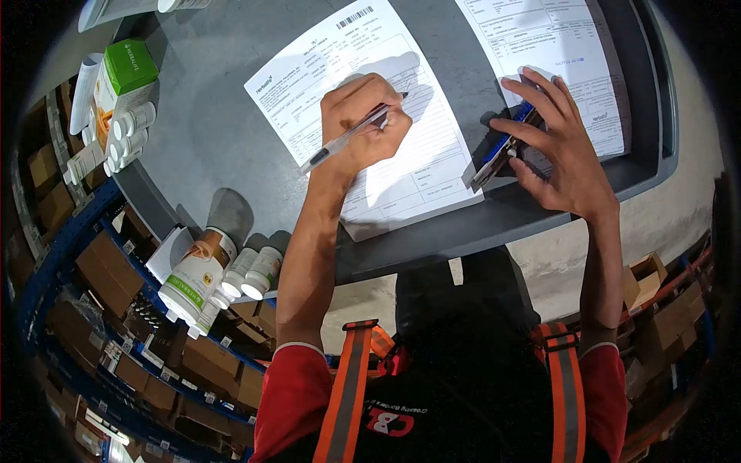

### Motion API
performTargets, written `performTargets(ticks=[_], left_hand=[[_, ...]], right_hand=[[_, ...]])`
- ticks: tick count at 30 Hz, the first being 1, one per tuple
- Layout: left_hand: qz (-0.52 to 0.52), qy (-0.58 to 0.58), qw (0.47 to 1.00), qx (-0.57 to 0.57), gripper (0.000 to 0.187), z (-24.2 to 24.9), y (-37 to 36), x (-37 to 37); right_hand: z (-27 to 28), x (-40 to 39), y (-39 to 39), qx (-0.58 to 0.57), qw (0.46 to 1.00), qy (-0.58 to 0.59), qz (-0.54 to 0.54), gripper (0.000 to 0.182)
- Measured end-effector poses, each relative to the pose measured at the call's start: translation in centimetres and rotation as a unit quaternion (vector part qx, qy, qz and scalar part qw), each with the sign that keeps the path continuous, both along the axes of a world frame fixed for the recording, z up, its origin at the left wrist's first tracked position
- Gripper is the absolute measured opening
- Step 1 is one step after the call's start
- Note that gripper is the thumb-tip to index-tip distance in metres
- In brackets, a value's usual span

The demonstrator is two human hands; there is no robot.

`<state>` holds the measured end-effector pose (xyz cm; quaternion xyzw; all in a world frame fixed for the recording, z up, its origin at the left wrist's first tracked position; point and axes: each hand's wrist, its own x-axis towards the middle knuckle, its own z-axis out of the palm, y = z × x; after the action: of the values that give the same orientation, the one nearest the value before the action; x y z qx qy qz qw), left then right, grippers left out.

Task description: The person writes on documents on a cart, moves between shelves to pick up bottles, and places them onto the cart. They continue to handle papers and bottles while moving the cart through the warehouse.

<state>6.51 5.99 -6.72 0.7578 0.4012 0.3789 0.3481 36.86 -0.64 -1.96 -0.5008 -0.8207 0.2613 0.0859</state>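
My left hand (363, 123) is closed around a clear pen (336, 150) with a dark cap end. It rests on a thick stack of printed forms (417, 166), where handwriting shows near the knuckles. On the right, my right hand (567, 147) curves over a blue and dark stapler-like tool (494, 158), thumb on one side and fingers spread across the other. This tool lies between the stack and a second pile of printed sheets (598, 104), its metal end close to the stack's edge.
A grey tabletop (204, 127) has a raised rim. At its left stand a green-topped box (131, 65) and small white bottles (133, 131). Near the front-left edge are a large white container (189, 285) and more bottles (262, 270). Shelves with cardboard boxes (104, 266) lie below.
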Motion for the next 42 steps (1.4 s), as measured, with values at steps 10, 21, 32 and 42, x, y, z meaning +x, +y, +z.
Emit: performTargets(ticks=[10,21,32,42], left_hand=[[0.022,-0.012,1.000,0.016,0.007,0.2,-0.1,0.3],[0.037,-0.072,0.990,-0.116,0.011,1.8,-6.4,-1.2],[0.025,0.010,0.998,-0.054,0.017,0.9,-6.7,-1.0],[-0.005,0.003,0.998,-0.063,0.014,0.8,-6.4,-1.1]], right_hand=[[0.2,0.0,0.0,0.003,1.000,-0.001,-0.001,0.044],[-0.4,0.1,-0.1,0.025,1.000,0.016,0.005,0.043],[-0.8,0.5,-0.2,0.051,0.999,0.007,0.013,0.041],[-0.7,0.4,-0.4,0.052,0.998,0.014,0.007,0.038]])
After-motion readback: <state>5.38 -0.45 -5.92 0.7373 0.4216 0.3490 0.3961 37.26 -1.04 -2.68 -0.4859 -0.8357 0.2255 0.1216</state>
